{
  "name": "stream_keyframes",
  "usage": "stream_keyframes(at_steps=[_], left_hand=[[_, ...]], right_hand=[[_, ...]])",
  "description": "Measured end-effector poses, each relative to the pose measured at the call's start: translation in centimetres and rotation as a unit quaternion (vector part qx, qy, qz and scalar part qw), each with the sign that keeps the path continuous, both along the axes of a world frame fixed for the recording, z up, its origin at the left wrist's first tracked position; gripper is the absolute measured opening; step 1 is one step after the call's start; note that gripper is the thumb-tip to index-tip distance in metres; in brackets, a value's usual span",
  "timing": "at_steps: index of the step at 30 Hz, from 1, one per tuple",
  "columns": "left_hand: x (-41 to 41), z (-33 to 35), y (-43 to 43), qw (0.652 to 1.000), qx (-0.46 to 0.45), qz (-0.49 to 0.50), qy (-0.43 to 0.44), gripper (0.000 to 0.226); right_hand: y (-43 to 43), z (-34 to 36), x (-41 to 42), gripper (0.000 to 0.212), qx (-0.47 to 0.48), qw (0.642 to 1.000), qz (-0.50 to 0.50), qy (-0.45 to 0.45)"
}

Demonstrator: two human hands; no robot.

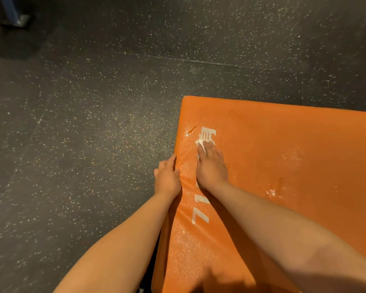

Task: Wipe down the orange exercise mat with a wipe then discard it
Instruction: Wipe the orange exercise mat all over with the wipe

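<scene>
Head view: the right hand point(211, 166), fingers straight and together, presses a white wipe point(201, 144) flat on the orange exercise mat point(283, 127) near its left edge; the left hand point(167, 178) clasps that edge, thumb on top; the mat lies on the speckled floor point(72, 123). Wet sheen shows in patches, so wiping looks partly done; the far corner seems dry; discarding remains. The white print point(199, 210) looks like "71"; the rest is unreadable.

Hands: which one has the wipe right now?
The right hand, pressing the white wipe flat onto the orange mat; the left hand only holds the mat's edge.
</scene>
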State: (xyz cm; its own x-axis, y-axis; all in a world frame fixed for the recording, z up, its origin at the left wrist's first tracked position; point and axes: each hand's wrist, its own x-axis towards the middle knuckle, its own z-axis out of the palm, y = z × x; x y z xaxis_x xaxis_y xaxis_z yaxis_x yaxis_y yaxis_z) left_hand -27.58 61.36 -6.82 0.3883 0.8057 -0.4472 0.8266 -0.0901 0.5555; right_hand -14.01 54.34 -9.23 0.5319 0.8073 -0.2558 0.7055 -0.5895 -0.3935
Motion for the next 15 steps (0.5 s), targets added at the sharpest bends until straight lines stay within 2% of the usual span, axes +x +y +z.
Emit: stream_keyframes(at_steps=[2, 4, 6, 7, 9, 12, 14, 15], left_hand=[[0.0, 0.0, -0.1, 1.000, 0.002, -0.002, 0.000, 0.052], [0.2, 0.1, -0.3, 1.000, 0.008, -0.008, 0.006, 0.051], [0.4, 0.0, -0.4, 0.999, 0.027, -0.029, 0.026, 0.052], [0.6, 0.0, -0.4, 0.998, 0.036, -0.042, 0.038, 0.055], [0.8, -0.1, -0.3, 0.995, 0.050, -0.060, 0.055, 0.060], [1.2, -0.1, 0.1, 0.997, 0.035, -0.047, 0.049, 0.058], [1.6, -0.1, 0.4, 0.999, 0.027, -0.022, 0.021, 0.055], [1.8, -0.2, 0.6, 1.000, 0.028, -0.010, 0.003, 0.053]], right_hand=[[-0.1, 0.5, -1.6, 0.065, 0.016, 0.999, 0.016, 0.038], [-0.3, 0.8, -2.9, 0.060, 0.021, 0.992, 0.102, 0.076], [-0.7, 0.8, -2.8, 0.054, 0.013, 0.980, 0.188, 0.061], [-0.8, 0.7, -2.2, 0.054, 0.016, 0.979, 0.201, 0.041], [-0.9, 0.4, -0.6, 0.055, 0.025, 0.989, 0.145, 0.012], [-0.9, -0.4, 1.5, 0.058, -0.003, 1.000, -0.025, -0.003], [-0.2, -0.4, 1.0, 0.058, -0.006, 0.999, -0.053, 0.007], [0.4, -0.3, 0.3, 0.059, 0.011, 0.999, -0.036, 0.028]])
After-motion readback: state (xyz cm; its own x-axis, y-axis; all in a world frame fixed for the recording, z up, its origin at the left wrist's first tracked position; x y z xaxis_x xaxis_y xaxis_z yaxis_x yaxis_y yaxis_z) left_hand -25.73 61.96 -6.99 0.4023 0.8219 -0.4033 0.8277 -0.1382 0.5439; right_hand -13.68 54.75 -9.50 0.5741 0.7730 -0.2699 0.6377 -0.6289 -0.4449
